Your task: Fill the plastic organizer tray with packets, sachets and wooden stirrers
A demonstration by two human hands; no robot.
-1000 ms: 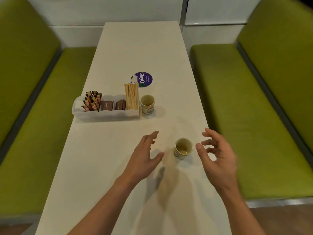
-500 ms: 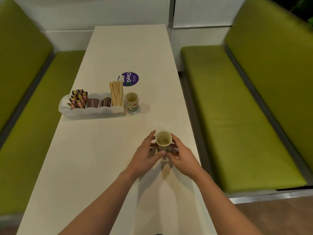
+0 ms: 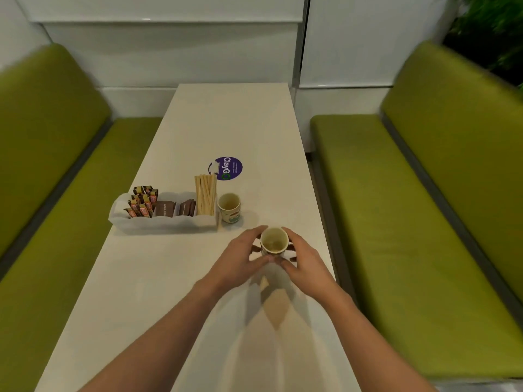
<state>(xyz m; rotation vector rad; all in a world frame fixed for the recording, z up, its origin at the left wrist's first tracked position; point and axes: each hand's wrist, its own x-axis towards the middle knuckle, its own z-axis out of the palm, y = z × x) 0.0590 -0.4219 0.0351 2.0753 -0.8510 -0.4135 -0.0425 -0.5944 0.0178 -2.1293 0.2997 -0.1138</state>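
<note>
Clock directions are taken from the person's seat, with 12 pointing up the table.

Nearest: two bare forearms reach in from 6 o'clock over the white table. The left hand and right hand both curl round one small paper cup, one on each side, thumbs on the near side and almost meeting. The cup is upright, with a pale residue inside. The hands hide its lower wall, so I can't tell whether its base is on the table.

At 11 o'clock from that cup, a second cup stands upright, just beside the right end of the organizer tray. I can't tell if they touch.

The tray sits at 10 o'clock on the left half of the table, long side across.
- Left compartment: orange-brown sachets, standing.
- Middle two compartments: dark brown packets.
- Right compartment: wooden stirrers, upright and well above the rim.

The second cup stands between the hands and the stirrer end. The tray's near side is unobstructed.

At 12 o'clock behind the stirrers there is a round purple sticker, flat on the table and partly hidden by the stirrer tops.

Green benches run along both sides at 3 and 9 o'clock. At the far end is a white wall, and at 1 o'clock a blurred plant.
</note>
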